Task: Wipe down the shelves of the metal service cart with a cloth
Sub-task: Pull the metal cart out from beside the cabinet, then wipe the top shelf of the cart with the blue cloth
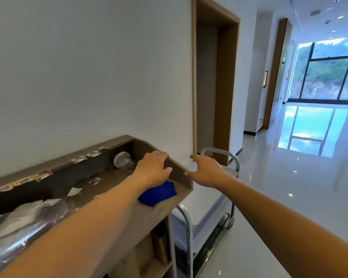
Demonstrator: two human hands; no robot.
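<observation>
hallway counter (181,177): left hand (152,170) grips its end panel, right hand (206,171) spread, empty.

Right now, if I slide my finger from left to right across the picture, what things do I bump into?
Crinkly clear plastic sheet → white round plastic fitting → left hand → right hand → big black-framed window.

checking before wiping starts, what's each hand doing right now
left hand: fingers curled over the desk's end panel, gripping it
right hand: open, holding nothing
</observation>
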